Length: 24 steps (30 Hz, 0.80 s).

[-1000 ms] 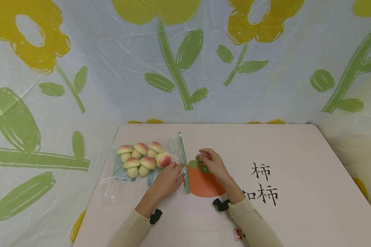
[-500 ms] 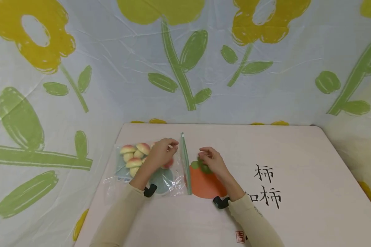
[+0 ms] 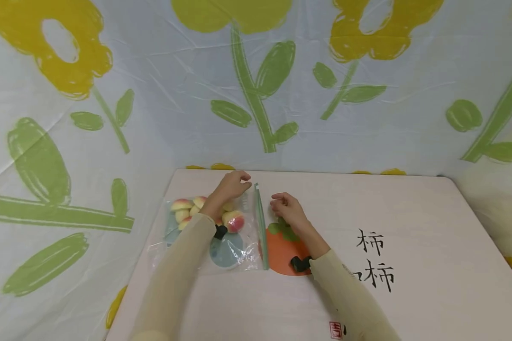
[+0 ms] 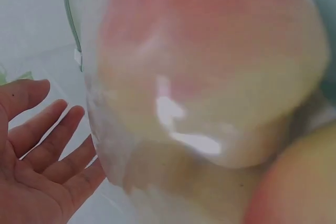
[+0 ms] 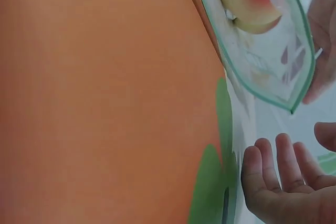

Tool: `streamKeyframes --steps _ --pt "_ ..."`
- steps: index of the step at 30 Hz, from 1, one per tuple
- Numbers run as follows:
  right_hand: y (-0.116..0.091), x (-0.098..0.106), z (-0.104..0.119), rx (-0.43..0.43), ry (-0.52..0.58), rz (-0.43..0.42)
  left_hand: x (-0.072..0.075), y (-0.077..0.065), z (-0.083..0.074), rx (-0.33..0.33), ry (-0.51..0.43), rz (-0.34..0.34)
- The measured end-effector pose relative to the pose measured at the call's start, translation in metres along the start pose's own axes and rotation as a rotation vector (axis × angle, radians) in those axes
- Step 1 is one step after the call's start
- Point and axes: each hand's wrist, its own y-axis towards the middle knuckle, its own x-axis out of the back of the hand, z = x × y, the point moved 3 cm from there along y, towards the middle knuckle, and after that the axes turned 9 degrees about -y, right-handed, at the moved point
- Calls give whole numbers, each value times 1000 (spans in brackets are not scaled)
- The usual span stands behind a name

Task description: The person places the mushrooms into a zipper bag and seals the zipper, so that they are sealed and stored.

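A clear zip bag point(image 3: 249, 255) lies on the table with several toy mushrooms point(image 3: 233, 221) inside, cream with pink-red caps. Its green-edged mouth point(image 3: 262, 222) faces right, and the right wrist view shows the two edges apart. A small white slider point(image 4: 77, 56) sits at the far end of the zip. My left hand point(image 3: 234, 184) reaches over the bag to that far corner; its fingers point(image 4: 50, 148) are spread beside the plastic, gripping nothing. To the right of the mouth my right hand point(image 3: 291, 210) hovers, fingers point(image 5: 286, 156) loosely bent and holding nothing. My left forearm hides some mushrooms.
The pale pink table cover point(image 3: 307, 303) bears a printed orange persimmon point(image 3: 281, 251) under my right hand and black characters point(image 3: 375, 258) to the right. A flower-printed cloth point(image 3: 187, 94) rises behind and at the left of the table.
My left hand has moved from the near middle of the bag's mouth to its far corner. My right hand has shifted slightly forward. The head view has turned slightly left.
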Motion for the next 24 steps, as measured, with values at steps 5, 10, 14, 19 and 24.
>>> streamKeyframes --steps 5,10,14,19,24 --pt "19 -4 5 -35 -2 9 1 19 -2 77 -4 78" --pt "36 -10 13 -64 25 33 1 27 -4 92 36 169" --pt "46 -19 16 -69 71 50 0 28 -5 94 35 196" --pt "54 -28 13 -64 109 32 1 28 -5 112 -28 185" --pt "55 -31 14 -53 86 11 2 29 0 120 -81 186"
